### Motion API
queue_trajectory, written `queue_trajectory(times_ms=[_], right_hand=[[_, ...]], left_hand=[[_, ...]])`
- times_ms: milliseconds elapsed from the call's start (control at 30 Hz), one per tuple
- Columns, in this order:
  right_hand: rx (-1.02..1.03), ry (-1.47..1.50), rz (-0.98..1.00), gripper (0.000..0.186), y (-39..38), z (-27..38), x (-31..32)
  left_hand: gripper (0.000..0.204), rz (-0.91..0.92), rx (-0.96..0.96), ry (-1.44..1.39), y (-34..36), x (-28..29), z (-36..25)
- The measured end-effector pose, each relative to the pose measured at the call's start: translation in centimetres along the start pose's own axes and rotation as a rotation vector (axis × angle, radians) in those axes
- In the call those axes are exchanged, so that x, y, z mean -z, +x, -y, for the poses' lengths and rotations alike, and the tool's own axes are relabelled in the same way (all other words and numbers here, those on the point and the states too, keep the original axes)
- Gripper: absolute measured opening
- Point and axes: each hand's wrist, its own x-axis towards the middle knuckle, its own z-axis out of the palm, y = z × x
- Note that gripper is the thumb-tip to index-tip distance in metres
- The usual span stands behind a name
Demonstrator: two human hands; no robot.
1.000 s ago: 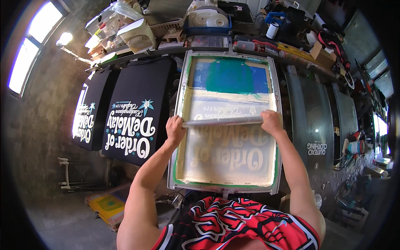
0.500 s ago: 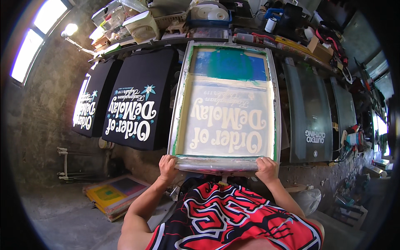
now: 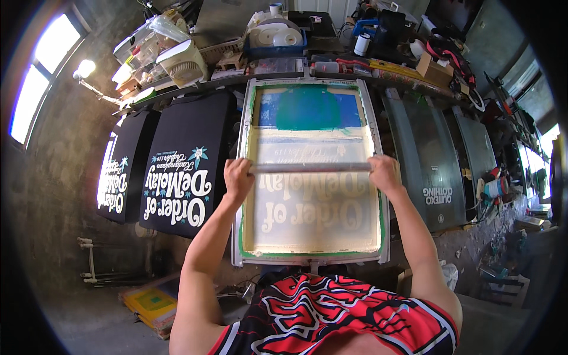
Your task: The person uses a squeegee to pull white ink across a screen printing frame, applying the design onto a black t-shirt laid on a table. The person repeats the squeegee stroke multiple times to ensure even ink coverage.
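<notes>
A long, narrow grey squeegee point(image 3: 310, 168) lies crosswise over the middle of a screen-printing frame point(image 3: 310, 259). My left hand point(image 3: 238, 178) is closed around its left end, and my right hand point(image 3: 386, 174) grips the right end. The frame has a pale metal rim with green along its inner edges. Its mesh point(image 3: 313, 234) is whitish, with upside-down lettering showing through near me and a blue and green area point(image 3: 307, 108) at the far end. Part of the lettering is hidden behind the squeegee. What lies beneath the frame cannot be made out.
Two black printed shirts point(image 3: 189, 127) lie on boards to the left. Dark boards point(image 3: 423, 154) stand to the right. Behind runs a cluttered shelf with a fan point(image 3: 185, 70), a blue basket point(image 3: 277, 50) and a cardboard box point(image 3: 435, 67). Colourful flat panels point(image 3: 148, 305) rest on the floor, lower left.
Both hands have moved the squeegee away from me, from the frame's near edge to its middle. The near rim now shows. My view has shifted a little.
</notes>
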Motion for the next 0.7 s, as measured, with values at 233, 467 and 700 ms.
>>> queue_trajectory(times_ms=[233,467,700], right_hand=[[0.027,-0.057,-0.236,0.021,9.4,-4.3,-5.7],[-0.032,-0.051,0.027,0.028,13.9,-7.6,-9.1],[-0.075,0.013,0.026,0.027,15.7,-6.7,-11.3]], left_hand=[[0.029,-0.024,0.034,0.045,7.4,-8.5,5.5],[0.017,0.226,0.106,0.057,10.8,-13.3,8.8],[0.015,0.175,0.145,0.090,11.4,-14.2,11.0]])
